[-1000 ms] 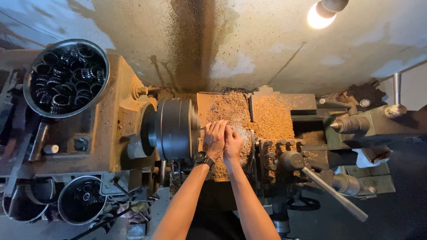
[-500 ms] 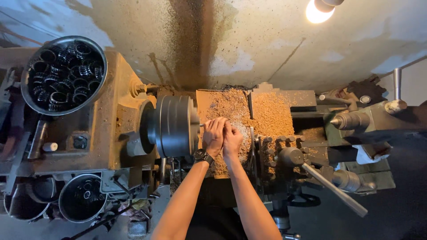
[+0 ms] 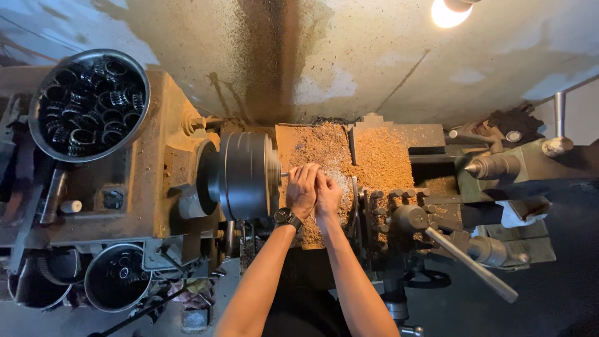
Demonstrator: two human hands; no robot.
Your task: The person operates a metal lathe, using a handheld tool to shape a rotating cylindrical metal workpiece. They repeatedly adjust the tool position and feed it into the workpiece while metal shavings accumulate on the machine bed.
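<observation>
We've got our left hand and right hand pressed together, both curled around a small part we can't really make out, right beside the lathe chuck. Sawdust-like shavings cover the bed behind, and a bowl of dark rings sits up on the headstock.

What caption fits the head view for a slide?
Both hands, left hand and right hand, pressed together at a lathe's chuck over chips; bowl of dark rings on the headstock.
</observation>
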